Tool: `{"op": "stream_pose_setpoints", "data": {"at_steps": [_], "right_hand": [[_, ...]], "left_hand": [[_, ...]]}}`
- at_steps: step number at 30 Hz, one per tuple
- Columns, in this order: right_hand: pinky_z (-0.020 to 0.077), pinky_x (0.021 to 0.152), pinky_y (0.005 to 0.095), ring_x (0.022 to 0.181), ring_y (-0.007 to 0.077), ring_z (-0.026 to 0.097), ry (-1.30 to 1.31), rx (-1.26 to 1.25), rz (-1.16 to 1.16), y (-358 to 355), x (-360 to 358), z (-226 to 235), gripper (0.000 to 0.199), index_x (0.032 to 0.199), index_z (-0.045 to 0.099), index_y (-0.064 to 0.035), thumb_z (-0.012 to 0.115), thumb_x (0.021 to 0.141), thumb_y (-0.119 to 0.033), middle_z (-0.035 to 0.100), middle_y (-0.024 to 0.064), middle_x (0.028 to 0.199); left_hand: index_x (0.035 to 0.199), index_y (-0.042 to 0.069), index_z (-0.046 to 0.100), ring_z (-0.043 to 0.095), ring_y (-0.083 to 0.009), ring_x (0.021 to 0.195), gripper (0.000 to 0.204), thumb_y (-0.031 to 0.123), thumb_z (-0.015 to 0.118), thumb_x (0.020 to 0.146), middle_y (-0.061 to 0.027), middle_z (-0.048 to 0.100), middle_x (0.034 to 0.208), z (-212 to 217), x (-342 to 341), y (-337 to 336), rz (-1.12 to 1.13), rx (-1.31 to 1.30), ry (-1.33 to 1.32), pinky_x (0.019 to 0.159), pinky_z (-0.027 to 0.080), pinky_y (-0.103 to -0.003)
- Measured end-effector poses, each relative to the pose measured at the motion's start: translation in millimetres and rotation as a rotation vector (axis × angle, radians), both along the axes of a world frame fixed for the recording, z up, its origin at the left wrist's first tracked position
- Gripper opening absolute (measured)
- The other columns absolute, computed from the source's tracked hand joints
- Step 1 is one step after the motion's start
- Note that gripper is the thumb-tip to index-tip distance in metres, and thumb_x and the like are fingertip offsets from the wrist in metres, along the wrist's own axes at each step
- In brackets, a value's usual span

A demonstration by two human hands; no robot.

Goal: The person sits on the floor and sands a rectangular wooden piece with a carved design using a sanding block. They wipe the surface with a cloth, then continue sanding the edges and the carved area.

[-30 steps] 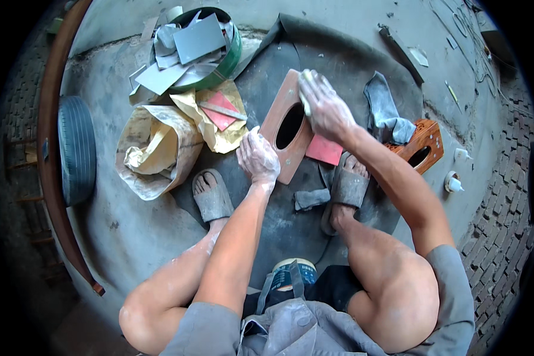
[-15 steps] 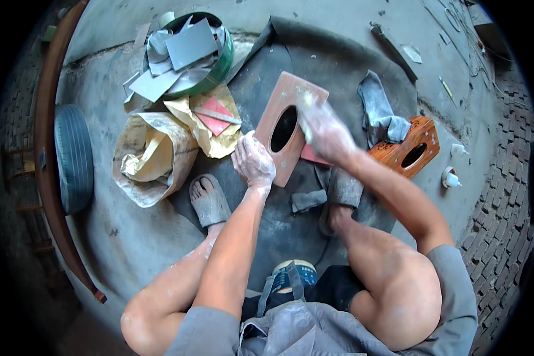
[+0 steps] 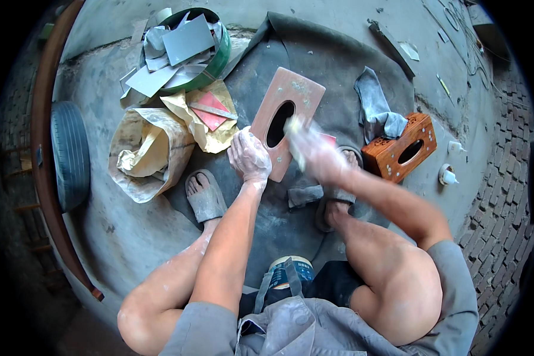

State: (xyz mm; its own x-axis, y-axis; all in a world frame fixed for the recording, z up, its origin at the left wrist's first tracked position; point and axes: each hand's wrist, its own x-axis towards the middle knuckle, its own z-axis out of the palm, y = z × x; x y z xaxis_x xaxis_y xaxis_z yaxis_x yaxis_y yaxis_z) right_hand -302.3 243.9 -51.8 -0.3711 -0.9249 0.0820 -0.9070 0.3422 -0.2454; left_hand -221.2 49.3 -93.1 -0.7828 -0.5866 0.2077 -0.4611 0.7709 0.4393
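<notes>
A pale reddish-brown wooden tissue box with a dark oval opening stands tilted on the dark mat between my feet. My left hand, white with dust, is closed on its near left side. Over the box's right edge, beside the opening, is my right hand, smeared by motion. A pale yellow piece of sandpaper shows at its fingers, pressed between them. Part of a red sheet peeks out behind the right hand.
A glossy carved tissue box with a grey cloth against it sits at right, near small white bottles. At left are a green bin of scraps, yellow paper, a paper sack and a tyre.
My right hand has swept from the box's upper right down toward its lower right edge. My left hand still grips the box, and the whole view has shifted slightly.
</notes>
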Motion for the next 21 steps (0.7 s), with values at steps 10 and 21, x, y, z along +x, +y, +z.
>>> {"op": "stream_pose_setpoints", "data": {"at_steps": [10,21], "right_hand": [[0.0298,0.127,0.0458,0.147,0.0329,0.045,0.078,0.012,0.069,-0.1,-11.5,11.7,0.06,0.144,0.053,0.0067,0.059,0.087,-0.013,0.05,0.024,0.153],[0.0317,0.126,0.0447,0.146,0.034,0.046,-0.005,0.006,-0.053,-6.2,-9.1,8.6,0.064,0.148,0.046,0.0077,0.059,0.089,-0.012,0.05,0.0273,0.151]], "left_hand": [[0.119,0.007,0.062,0.063,-0.0335,0.11,0.026,0.013,0.058,0.094,-0.0126,0.066,0.113,-5.7,7.2,-2.7,0.016,-0.015,0.001,0.092,0.048,-0.048],[0.12,0.006,0.062,0.063,-0.0335,0.113,0.028,0.013,0.059,0.093,-0.013,0.066,0.115,-8.9,9.9,-3.7,0.005,-0.001,-0.016,0.093,0.048,-0.047]]}}
